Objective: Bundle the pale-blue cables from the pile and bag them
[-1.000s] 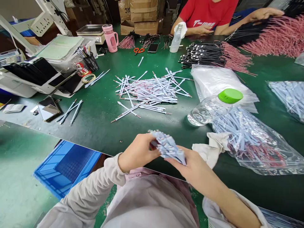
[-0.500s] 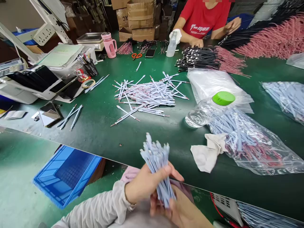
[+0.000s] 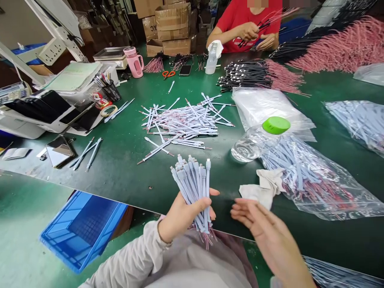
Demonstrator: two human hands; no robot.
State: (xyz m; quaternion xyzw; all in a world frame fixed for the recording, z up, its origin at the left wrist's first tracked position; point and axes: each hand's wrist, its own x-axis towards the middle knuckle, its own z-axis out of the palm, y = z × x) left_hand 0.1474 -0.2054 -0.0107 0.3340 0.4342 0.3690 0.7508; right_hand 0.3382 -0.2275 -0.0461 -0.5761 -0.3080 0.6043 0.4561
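Left hand (image 3: 182, 215): was wrapped round the cable bundle (image 3: 191, 182).
Right hand (image 3: 265, 230): was apart, holding nothing.
Cable bundle: I judged it light, bendable — best gripped mid-length.

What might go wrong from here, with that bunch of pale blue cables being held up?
Cables might slip: only the left hand grips the bundle, while the right hand is open and apart from it.

Dropped ones could perhaps reach the floor, since the bundle's thin wires hang by the table's near edge.

The green-lidded bottle could get knocked, as it sits beyond the right hand, near the bagged cables.
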